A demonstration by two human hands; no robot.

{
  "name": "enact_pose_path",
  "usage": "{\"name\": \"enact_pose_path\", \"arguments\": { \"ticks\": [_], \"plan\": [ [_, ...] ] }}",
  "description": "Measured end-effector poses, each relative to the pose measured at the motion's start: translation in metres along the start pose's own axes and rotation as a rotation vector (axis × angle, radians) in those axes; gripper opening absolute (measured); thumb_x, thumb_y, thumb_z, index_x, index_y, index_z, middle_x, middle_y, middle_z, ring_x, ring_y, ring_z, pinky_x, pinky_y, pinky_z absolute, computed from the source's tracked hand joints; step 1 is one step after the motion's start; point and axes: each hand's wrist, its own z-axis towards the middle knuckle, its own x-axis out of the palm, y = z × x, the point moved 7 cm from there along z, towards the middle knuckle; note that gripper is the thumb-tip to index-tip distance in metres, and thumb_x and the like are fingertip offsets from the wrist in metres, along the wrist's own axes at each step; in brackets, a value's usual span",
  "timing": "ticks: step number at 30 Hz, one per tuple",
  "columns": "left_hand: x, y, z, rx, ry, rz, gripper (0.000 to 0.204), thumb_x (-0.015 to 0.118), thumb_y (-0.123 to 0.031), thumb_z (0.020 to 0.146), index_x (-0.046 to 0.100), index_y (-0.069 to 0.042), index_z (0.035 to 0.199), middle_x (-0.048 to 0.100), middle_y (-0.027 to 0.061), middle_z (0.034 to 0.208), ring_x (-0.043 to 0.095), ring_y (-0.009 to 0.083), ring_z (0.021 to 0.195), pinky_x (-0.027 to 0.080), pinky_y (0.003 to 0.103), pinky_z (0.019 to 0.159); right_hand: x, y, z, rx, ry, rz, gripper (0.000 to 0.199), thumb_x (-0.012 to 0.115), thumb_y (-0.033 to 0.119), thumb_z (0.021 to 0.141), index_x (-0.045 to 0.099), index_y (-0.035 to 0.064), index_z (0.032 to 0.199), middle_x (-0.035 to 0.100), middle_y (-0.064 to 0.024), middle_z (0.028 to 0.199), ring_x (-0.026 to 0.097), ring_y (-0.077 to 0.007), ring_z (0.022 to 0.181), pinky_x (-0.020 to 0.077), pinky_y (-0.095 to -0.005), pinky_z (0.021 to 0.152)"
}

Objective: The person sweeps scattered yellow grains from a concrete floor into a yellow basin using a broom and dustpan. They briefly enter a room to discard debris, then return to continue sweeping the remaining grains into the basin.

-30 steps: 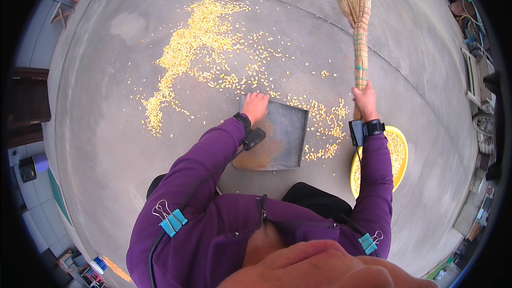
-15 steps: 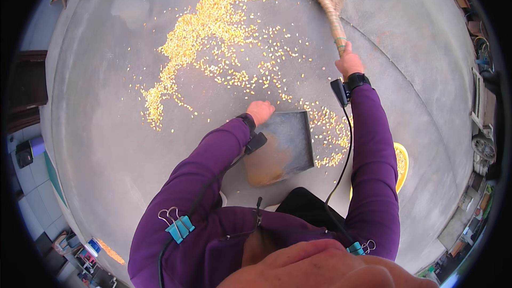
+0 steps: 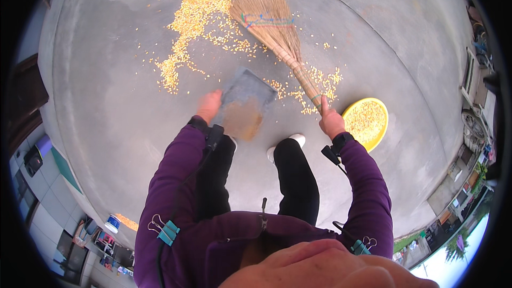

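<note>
My left hand [image 3: 209, 105] grips the left side of a worn, rust-stained dustpan [image 3: 246, 92], which looks slightly blurred; its fingers are partly hidden. My right hand [image 3: 332, 121] is closed round the handle end of a straw broom [image 3: 271, 26]. The broom reaches away from me to the far left, its bristles fanned out beside a long heap of yellow corn kernels [image 3: 205, 5]. Between dustpan and broom handle lie scattered kernels [image 3: 321, 81], some of them under the handle. No kernels show inside the pan.
Right of my right hand stands a yellow basin [image 3: 385, 128] holding kernels. My shoes [image 3: 296, 140] are on the grey concrete floor [image 3: 122, 144], just behind the dustpan. A white bucket [image 3: 112, 224] sits at the lower left. Assorted items line the right edge, including a wheel [image 3: 472, 122].
The broom has swung left and nearer, its bristles now by the heap. Dustpan and left hand have shifted left, the pan turning. My body has drawn back, bringing legs and basin into fuller view.
</note>
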Motion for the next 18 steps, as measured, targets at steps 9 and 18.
{"name": "enact_pose_path", "arguments": {
  "ticks": [9,18],
  "plan": [
    [-0.150,0.091,-0.142,-0.289,-0.084,-0.014,0.015,0.050,-0.013,0.068,0.051,-0.003,0.079,0.056,0.0194,0.074,0.053,0.0377,0.073,0.042,0.045,0.064,-0.039,-0.004,-0.207,0.192,0.049,0.201,0.076,0.052,0.011,0.067,0.013,0.0203,0.131,0.056,-0.0168,0.081,0.057,-0.0329,0.073,0.0455,-0.0419,0.064],
    [-0.215,0.158,-0.250,-0.428,-0.252,-0.143,0.019,0.052,-0.015,0.067,0.042,0.000,0.063,0.046,0.0157,0.055,0.044,0.0323,0.051,0.037,0.040,0.052,-0.013,-0.090,-0.183,0.521,-0.199,0.528,0.079,0.052,0.011,0.063,0.011,0.0102,0.131,0.058,-0.0229,0.080,0.056,-0.0375,0.073,0.0452,-0.0431,0.066]
  ]
}}
